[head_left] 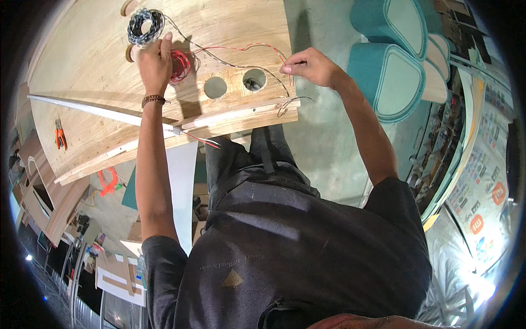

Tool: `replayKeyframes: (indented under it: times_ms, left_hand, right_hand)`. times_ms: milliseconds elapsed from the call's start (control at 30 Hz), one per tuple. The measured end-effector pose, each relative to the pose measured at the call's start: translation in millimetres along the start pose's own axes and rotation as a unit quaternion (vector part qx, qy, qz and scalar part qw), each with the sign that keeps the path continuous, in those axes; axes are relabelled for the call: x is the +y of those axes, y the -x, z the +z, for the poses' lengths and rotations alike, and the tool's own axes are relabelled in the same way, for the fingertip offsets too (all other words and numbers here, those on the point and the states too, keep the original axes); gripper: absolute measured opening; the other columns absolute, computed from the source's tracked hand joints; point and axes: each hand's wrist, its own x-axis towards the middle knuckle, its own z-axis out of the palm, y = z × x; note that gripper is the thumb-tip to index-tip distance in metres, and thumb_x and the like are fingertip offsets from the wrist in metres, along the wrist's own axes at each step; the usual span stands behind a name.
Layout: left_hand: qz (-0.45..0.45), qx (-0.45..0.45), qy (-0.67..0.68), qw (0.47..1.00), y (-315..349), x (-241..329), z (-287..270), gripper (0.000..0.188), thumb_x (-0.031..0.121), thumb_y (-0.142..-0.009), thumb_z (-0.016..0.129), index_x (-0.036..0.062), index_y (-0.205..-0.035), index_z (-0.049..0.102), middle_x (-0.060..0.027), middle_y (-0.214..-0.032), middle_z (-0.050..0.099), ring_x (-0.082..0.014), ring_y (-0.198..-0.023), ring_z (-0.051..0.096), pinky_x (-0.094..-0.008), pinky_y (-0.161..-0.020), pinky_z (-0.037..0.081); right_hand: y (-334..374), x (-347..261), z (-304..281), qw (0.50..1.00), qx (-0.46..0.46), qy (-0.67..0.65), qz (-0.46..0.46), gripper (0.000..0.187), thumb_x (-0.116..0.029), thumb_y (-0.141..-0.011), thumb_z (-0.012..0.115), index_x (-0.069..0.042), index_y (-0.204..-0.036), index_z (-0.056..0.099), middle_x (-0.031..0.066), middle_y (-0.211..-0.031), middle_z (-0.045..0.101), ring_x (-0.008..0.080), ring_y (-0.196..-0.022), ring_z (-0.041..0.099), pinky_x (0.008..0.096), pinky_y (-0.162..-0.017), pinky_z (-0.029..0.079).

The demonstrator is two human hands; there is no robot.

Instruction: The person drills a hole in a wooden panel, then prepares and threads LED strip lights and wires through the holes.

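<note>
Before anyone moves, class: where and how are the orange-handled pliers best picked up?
Probably by both handles of the pliers, coming from the near edge of the table: they lie flat, handles toward that edge, slim metal nose pointing away.

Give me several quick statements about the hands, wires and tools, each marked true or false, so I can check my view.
1. The red wire coil shows beside the left hand. True.
2. The right hand pinches the red wire. True.
3. The orange-handled pliers are in the right hand's grip. False: they lie on the wooden board.
4. The beaded bracelet is on the right wrist. False: it is on the left.
5. The teal padded seats are left of the board. False: they are right of it.
</note>
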Motion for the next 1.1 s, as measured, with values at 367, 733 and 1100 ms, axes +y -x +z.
replayKeyframes:
  times_ms: [367, 733, 1100]
  left_hand:
    - [-0.261, -0.407, 0.419, 0.768, 207, 171, 7, 0.026, 0.022, -0.104, 0.055, 0.0017, -0.110, 0.070, -0.0052, -0.086, 0.070, -0.0085, -0.075, 0.063, -0.0241, -0.065, 0.050]
    - [-0.444, -0.333, 0.538, 0.634, 206, 202, 100, 0.034, 0.032, -0.104, 0.057, 0.0054, -0.124, 0.065, -0.0084, -0.104, 0.071, -0.0140, -0.075, 0.069, -0.0261, -0.057, 0.057]
    - [-0.472, -0.239, 0.582, 0.617, 216, 210, 112, 0.026, 0.031, -0.101, 0.063, 0.0084, -0.114, 0.067, -0.0033, -0.108, 0.072, -0.0140, -0.089, 0.069, -0.0282, -0.068, 0.057]
  right_hand:
    - [11, 28, 19, 0.999, -0.015, -0.005, -0.029, 0.022, -0.018, -0.096, 0.064, 0.002, -0.103, 0.070, 0.0177, -0.089, 0.070, 0.0284, -0.081, 0.065, 0.0374, -0.077, 0.050]
    - [10, 27, 30, 0.993, 0.025, 0.078, -0.081, 0.017, -0.016, -0.094, 0.067, 0.000, -0.099, 0.069, 0.0196, -0.088, 0.067, 0.0331, -0.080, 0.064, 0.0405, -0.073, 0.049]
    - [13, 20, 33, 0.998, 0.056, 0.003, 0.012, 0.023, -0.018, -0.091, 0.069, -0.005, -0.110, 0.070, 0.0151, -0.095, 0.075, 0.0302, -0.086, 0.072, 0.0397, -0.076, 0.054]
